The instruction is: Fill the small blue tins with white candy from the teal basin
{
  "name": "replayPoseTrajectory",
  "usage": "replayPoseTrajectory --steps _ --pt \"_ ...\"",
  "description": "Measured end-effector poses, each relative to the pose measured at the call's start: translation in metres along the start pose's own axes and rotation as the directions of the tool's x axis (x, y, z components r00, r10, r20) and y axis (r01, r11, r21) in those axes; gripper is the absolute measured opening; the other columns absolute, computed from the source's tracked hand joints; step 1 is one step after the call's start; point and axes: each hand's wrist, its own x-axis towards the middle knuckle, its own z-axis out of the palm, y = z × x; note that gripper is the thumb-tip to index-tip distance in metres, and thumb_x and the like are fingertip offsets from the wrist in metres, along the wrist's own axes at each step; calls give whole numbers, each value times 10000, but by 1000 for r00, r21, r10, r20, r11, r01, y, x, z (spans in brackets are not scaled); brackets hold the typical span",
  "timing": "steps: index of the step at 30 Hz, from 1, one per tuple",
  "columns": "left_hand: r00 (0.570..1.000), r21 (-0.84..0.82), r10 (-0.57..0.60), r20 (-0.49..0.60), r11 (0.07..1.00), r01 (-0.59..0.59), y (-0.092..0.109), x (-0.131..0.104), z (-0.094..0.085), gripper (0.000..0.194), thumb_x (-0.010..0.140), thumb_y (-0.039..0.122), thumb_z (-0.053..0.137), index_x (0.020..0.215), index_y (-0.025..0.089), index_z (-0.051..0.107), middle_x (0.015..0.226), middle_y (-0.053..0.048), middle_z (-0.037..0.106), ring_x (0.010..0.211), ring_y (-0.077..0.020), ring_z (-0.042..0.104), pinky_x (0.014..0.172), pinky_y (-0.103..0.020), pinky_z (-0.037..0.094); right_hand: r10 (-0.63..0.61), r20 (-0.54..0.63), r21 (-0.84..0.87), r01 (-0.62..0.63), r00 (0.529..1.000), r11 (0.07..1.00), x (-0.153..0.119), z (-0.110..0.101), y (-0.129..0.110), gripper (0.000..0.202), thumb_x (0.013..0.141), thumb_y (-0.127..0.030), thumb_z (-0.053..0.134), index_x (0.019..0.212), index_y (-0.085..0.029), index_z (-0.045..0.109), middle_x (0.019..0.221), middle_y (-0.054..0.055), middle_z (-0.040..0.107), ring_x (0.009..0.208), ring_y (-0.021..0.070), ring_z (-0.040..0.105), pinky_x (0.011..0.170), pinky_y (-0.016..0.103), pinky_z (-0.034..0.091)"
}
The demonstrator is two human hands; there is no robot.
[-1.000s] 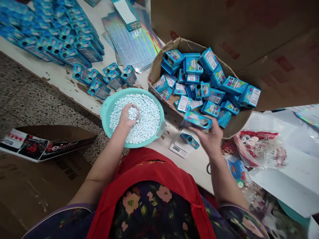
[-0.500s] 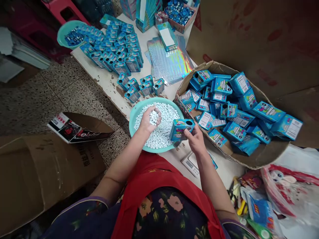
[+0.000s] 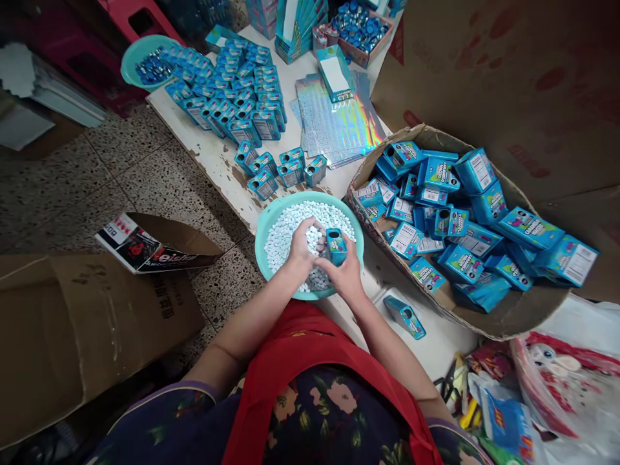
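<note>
My left hand point(image 3: 304, 248) is cupped round a handful of small white candies point(image 3: 314, 240), over a turquoise basin point(image 3: 261, 248) filled with more of them. Close beside it, my right hand point(image 3: 347, 271) grips a small blue box point(image 3: 335, 244) with a dark round hole in its top. The box is upright or slightly tilted, its hole near the candies in my left fingers. Both hands are above the basin, and the lower part of the box is hidden by my right hand.
A cardboard carton point(image 3: 494, 328) of jumbled blue boxes stands right of the basin. Another blue box point(image 3: 405, 316) rests near my right forearm. Several boxes point(image 3: 290, 169) stand behind the basin, with packed rows point(image 3: 242, 97) farther back. Shiny sheets point(image 3: 334, 119) lie on the table.
My right hand has moved left and turned the box, bringing its hole beside my left hand. My left hand has shifted slightly right, still holding candies.
</note>
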Motion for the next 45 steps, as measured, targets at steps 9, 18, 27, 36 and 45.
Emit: replayPoseTrajectory --steps 9,18,27,36,45 --pt "957 -70 175 232 984 -163 32 -36 23 212 776 351 595 673 185 512 575 12 496 458 -87 496 419 -204 379 38 -3 30 -38 999 999 -7 -28 -4 408 680 -408 789 1013 -226 639 903 10 667 841 203 616 790 351 493" --pt "900 -24 377 221 924 -381 18 -28 24 198 741 332 650 719 185 519 625 23 550 580 -120 601 564 -252 486 -104 -41 -215 93 994 972 -6 -26 -10 348 683 -371 805 995 -255 704 951 32 633 956 233 533 879 386 419" --pt "895 100 407 183 898 -429 10 -21 24 275 784 367 665 665 184 497 600 31 543 558 -100 575 552 -240 474 -147 -66 -272 124 987 954 -6 -23 -12 348 699 -400 794 1014 -279 708 949 33 653 951 242 529 857 393 409" --pt "883 134 429 191 880 -457 10 -17 24 278 808 370 671 683 188 501 534 48 531 480 -83 531 516 -225 451 -195 -55 -295 171 979 940 -5 -23 -16 332 714 -394 789 1007 -263 708 951 37 659 941 240 549 849 389 410" --pt "870 232 452 196 841 -489 6 -17 20 266 831 402 638 723 184 532 544 41 552 515 -91 564 594 -236 485 -211 -50 -329 184 976 926 -6 -19 -14 306 746 -362 763 1026 -255 701 962 36 663 940 236 559 845 389 403"
